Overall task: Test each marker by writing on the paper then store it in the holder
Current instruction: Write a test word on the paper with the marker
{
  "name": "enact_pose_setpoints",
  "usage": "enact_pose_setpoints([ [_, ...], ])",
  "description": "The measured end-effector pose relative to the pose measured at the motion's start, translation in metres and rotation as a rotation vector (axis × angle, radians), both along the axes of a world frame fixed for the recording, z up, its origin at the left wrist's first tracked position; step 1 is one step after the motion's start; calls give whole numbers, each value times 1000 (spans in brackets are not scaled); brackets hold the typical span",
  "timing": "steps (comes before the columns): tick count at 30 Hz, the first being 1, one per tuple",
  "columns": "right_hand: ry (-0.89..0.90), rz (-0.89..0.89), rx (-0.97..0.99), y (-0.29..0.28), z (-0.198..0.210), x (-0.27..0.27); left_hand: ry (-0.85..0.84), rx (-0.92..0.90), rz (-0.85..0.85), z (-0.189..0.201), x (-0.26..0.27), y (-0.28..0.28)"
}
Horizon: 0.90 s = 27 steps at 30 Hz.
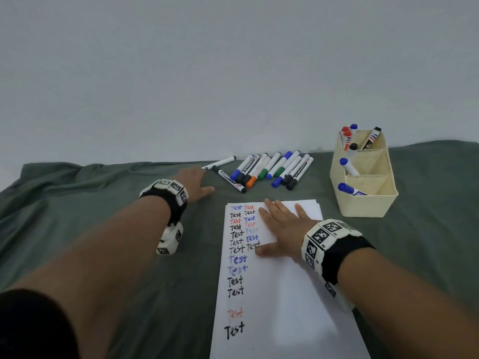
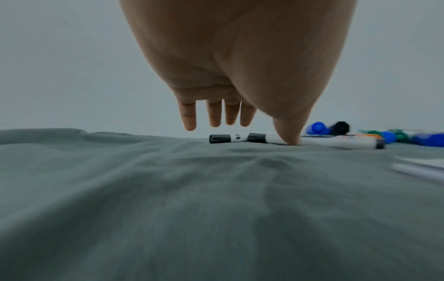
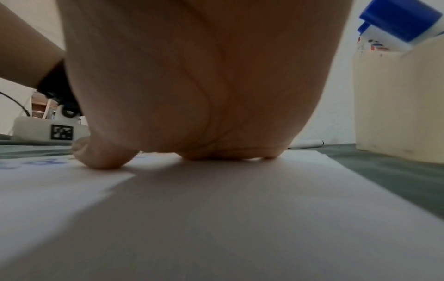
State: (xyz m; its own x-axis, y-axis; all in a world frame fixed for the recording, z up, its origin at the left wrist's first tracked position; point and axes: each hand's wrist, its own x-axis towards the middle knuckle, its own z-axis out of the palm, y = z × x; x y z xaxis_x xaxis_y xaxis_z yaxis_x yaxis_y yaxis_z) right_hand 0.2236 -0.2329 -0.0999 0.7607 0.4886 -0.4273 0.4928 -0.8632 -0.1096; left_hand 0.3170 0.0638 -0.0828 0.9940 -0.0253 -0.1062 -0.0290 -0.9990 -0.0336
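Beside the paper (image 1: 285,294), the left hand (image 1: 193,181) reaches flat-fingered toward loose markers (image 1: 272,169); the right hand (image 1: 281,229) presses flat. A clumsy grab could roll them.

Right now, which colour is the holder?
The holder is cream, seen best in the head view.

Green cloth (image 1: 129,255) bears paper (image 1: 285,307), loose markers (image 1: 272,169), cream holder (image 1: 363,200).

Each wrist has a black strap (image 1: 346,257) with white blocks (image 1: 324,235) that carry black square codes. A black sleeve (image 1: 33,325) covers the left upper arm.
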Motion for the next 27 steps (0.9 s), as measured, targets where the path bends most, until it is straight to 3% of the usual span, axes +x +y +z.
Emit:
enact_pose_setpoints([
  [9, 48, 1, 15, 1, 1, 5, -68, 84, 108, -2, 30, 9],
  [18, 9, -52, 141, 4, 7, 6, -130, -22, 192, 3, 3, 17],
  [22, -130, -80, 263, 4, 14, 6, -209, -104, 35, 24, -32, 4],
  [27, -455, -67, 295, 4, 18, 5, -229, -247, -283, 48, -81, -45],
])
